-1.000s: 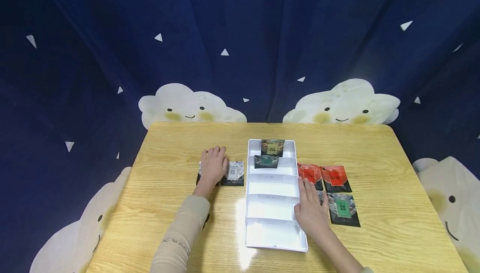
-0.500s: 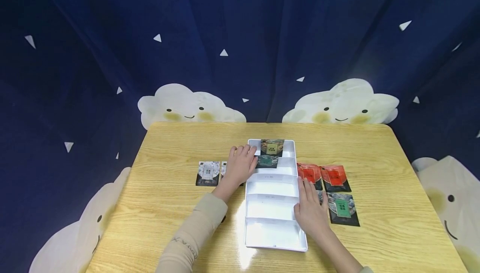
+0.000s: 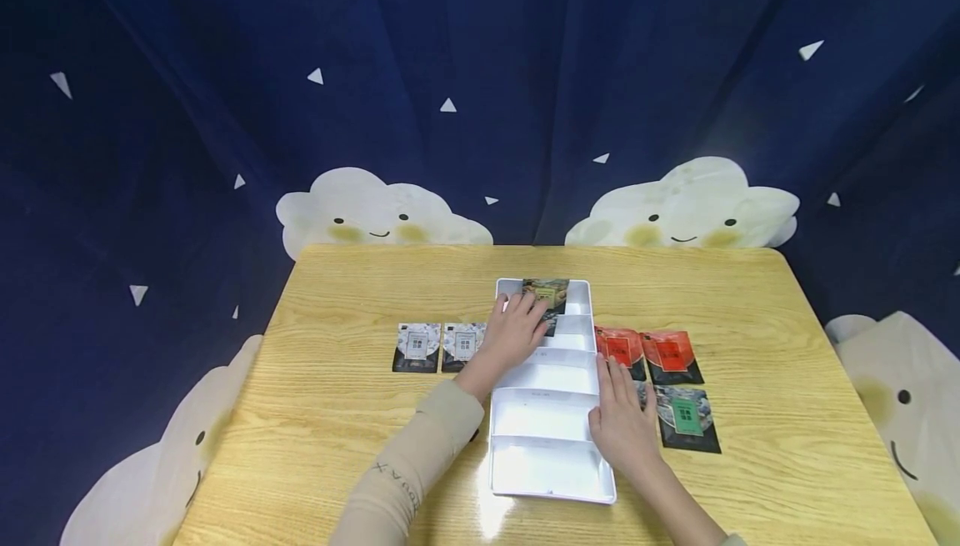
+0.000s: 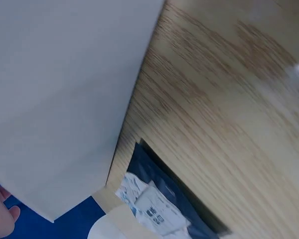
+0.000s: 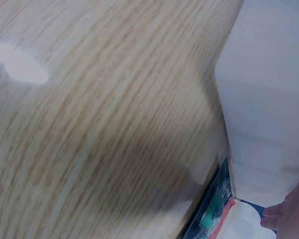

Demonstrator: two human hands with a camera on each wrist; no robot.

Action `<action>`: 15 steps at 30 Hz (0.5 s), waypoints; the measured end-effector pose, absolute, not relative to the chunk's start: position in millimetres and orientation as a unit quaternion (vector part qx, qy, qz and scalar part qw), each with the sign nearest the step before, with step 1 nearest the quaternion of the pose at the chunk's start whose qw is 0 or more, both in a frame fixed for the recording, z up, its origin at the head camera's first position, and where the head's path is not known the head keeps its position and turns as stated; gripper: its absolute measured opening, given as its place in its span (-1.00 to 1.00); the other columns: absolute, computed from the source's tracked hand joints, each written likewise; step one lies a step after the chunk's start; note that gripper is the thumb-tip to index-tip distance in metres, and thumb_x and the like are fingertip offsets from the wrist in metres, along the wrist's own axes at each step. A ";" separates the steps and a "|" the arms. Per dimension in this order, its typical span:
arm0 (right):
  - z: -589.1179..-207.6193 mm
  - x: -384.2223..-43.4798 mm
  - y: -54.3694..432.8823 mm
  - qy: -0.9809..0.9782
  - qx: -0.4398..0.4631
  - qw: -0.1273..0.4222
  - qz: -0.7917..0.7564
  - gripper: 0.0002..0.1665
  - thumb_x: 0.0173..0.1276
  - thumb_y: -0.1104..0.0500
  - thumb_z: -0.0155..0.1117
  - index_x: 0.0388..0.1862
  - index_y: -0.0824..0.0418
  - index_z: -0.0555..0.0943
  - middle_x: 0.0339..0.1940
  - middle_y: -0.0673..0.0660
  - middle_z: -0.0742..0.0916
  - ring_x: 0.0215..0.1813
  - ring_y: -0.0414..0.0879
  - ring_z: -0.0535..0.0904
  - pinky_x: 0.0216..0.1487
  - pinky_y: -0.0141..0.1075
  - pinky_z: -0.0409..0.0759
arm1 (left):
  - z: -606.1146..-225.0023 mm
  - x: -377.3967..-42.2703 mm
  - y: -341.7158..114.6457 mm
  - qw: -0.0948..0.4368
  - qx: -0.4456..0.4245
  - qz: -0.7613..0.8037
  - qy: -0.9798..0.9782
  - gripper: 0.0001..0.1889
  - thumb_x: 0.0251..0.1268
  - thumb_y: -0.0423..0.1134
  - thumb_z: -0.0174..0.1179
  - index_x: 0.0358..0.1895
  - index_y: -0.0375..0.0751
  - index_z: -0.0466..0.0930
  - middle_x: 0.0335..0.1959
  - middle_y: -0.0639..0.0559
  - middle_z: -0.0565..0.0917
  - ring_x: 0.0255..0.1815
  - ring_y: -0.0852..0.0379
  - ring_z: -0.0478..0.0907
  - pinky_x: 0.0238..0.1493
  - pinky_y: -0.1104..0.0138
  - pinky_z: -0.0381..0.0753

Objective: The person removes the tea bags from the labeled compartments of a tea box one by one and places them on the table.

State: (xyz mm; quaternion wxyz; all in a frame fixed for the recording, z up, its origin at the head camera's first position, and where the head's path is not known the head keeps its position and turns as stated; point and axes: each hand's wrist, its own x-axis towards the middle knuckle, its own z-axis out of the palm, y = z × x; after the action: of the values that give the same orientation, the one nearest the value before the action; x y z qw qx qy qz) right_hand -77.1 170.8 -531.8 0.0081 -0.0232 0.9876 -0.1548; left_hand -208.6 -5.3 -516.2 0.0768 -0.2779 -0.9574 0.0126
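In the head view, a white tray (image 3: 551, 414) with several compartments stands on the table. A dark sachet with a gold label (image 3: 558, 286) leans in its farthest compartment. Another dark sachet (image 3: 551, 328) sits in the second one, mostly covered by my left hand (image 3: 512, 333). That hand lies over these two sachets with its fingers spread and loosely bent; contact under the fingertips is hidden. My right hand (image 3: 624, 423) rests along the tray's right wall, fingers fairly straight, partly covering a sachet beside it. In the left wrist view, the tray's side (image 4: 65, 99) fills the left.
Two white-and-black sachets (image 3: 417, 348) lie left of the tray. To its right are two red sachets (image 3: 671, 356) and a green-labelled sachet (image 3: 687, 419), with another half hidden by the right hand. A dark blue curtain (image 3: 510, 154) hangs behind the wooden table (image 3: 322, 413).
My left hand has moved right, from above the white-and-black sachets to the sachets in the tray's far compartments. The white-and-black sachets stay on the table. My right hand has kept its place.
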 end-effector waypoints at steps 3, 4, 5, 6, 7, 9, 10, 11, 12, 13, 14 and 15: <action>-532.4 -77.4 171.1 0.988 -0.025 0.005 -0.154 -0.15 0.19 0.20 0.04 0.43 0.29 -0.01 0.39 0.35 0.19 0.40 0.25 0.01 0.27 0.26 -0.22 | -516.9 -209.3 -0.3 0.068 -0.276 0.016 -0.959 -0.58 0.43 0.06 -0.28 0.27 0.13 0.26 0.10 0.15 0.38 0.10 0.15 0.27 0.20 0.17 0.18; -532.3 -77.4 171.0 0.988 -0.025 0.005 -0.154 -0.15 0.19 0.19 0.04 0.43 0.29 0.00 0.39 0.35 0.19 0.40 0.25 0.01 0.27 0.26 -0.22 | -517.6 -209.5 0.9 0.066 -0.275 0.017 -0.959 -0.60 0.43 0.05 -0.27 0.26 0.14 0.27 0.08 0.16 0.38 0.08 0.16 0.28 0.19 0.17 0.18; -532.5 -77.5 171.0 0.988 -0.025 0.005 -0.153 -0.15 0.18 0.19 0.05 0.43 0.29 0.00 0.39 0.35 0.19 0.40 0.25 0.01 0.27 0.26 -0.22 | -518.4 -209.7 2.0 0.066 -0.274 0.018 -0.959 -0.61 0.43 0.05 -0.26 0.24 0.14 0.27 0.07 0.17 0.38 0.06 0.17 0.28 0.18 0.18 0.18; -532.6 -77.6 171.0 0.988 -0.025 0.005 -0.153 -0.15 0.19 0.19 0.05 0.43 0.29 0.00 0.39 0.35 0.19 0.40 0.25 0.02 0.27 0.26 -0.22 | -519.0 -209.8 2.9 0.068 -0.274 0.017 -0.959 -0.63 0.42 0.04 -0.25 0.22 0.15 0.28 0.05 0.18 0.39 0.05 0.18 0.28 0.17 0.18 0.19; -532.7 -77.6 170.9 0.988 -0.025 0.006 -0.154 -0.15 0.19 0.19 0.04 0.43 0.29 -0.01 0.39 0.35 0.19 0.40 0.25 0.01 0.27 0.26 -0.22 | -519.8 -209.8 3.5 0.070 -0.273 0.019 -0.959 -0.64 0.42 0.04 -0.23 0.21 0.15 0.28 0.04 0.19 0.39 0.03 0.18 0.29 0.16 0.18 0.20; -532.5 -77.5 170.8 0.988 -0.024 0.009 -0.154 -0.15 0.19 0.19 0.04 0.43 0.29 -0.01 0.40 0.35 0.18 0.40 0.25 0.01 0.27 0.26 -0.23 | -521.5 -209.8 4.4 0.076 -0.271 0.016 -0.959 -0.66 0.41 0.02 -0.19 0.19 0.16 0.30 0.02 0.19 0.40 0.01 0.19 0.30 0.14 0.19 0.22; -532.5 -77.6 170.9 0.988 -0.024 0.009 -0.154 -0.15 0.19 0.19 0.04 0.43 0.29 -0.01 0.40 0.35 0.18 0.40 0.25 0.01 0.27 0.26 -0.23 | -522.3 -209.7 4.7 0.078 -0.271 0.016 -0.959 -0.67 0.41 0.01 -0.18 0.18 0.16 0.31 0.01 0.19 0.40 0.00 0.19 0.30 0.14 0.19 0.22; -532.6 -77.6 171.1 0.988 -0.023 0.009 -0.153 -0.15 0.19 0.19 0.04 0.44 0.29 -0.01 0.40 0.35 0.18 0.40 0.25 0.01 0.27 0.26 -0.22 | -523.0 -209.6 5.1 0.080 -0.271 0.015 -0.959 -0.67 0.41 0.00 -0.16 0.18 0.16 0.31 0.01 0.19 0.40 0.01 0.19 0.31 0.14 0.20 0.23; -532.5 -77.5 171.2 0.988 -0.023 0.009 -0.153 -0.15 0.19 0.19 0.05 0.44 0.29 -0.01 0.40 0.35 0.18 0.40 0.25 0.01 0.27 0.26 -0.22 | -523.6 -209.3 5.2 0.081 -0.270 0.016 -0.959 -0.67 0.41 -0.01 -0.15 0.18 0.16 0.32 0.01 0.20 0.40 0.01 0.19 0.31 0.14 0.19 0.23; -532.5 -77.5 171.3 0.988 -0.023 0.009 -0.153 -0.15 0.19 0.19 0.05 0.44 0.29 -0.02 0.40 0.35 0.18 0.40 0.25 0.01 0.27 0.26 -0.22 | -524.3 -209.1 5.2 0.081 -0.270 0.016 -0.959 -0.68 0.40 -0.02 -0.14 0.17 0.16 0.32 0.02 0.20 0.41 0.02 0.19 0.31 0.15 0.19 0.23; -532.3 -77.5 171.2 0.988 -0.023 0.009 -0.152 -0.14 0.19 0.19 0.05 0.44 0.29 -0.02 0.40 0.35 0.18 0.40 0.25 0.01 0.27 0.26 -0.22 | -524.7 -208.8 5.4 0.081 -0.270 0.016 -0.959 -0.68 0.40 -0.04 -0.13 0.17 0.15 0.32 0.02 0.20 0.41 0.03 0.19 0.31 0.16 0.19 0.23; -532.3 -77.6 171.3 0.988 -0.022 0.009 -0.153 -0.14 0.19 0.19 0.05 0.44 0.29 -0.02 0.40 0.35 0.18 0.40 0.25 0.01 0.27 0.26 -0.22 | -525.1 -208.5 5.6 0.080 -0.271 0.016 -0.959 -0.69 0.40 -0.05 -0.11 0.17 0.15 0.33 0.03 0.20 0.41 0.03 0.19 0.31 0.17 0.19 0.23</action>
State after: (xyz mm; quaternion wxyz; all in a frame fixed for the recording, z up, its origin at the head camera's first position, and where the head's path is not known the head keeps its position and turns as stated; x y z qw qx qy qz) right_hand -77.6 171.3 -532.3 0.0093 -0.0221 0.9880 -0.1525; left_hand -208.5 5.6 -525.1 0.0801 -0.2710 -0.9591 0.0161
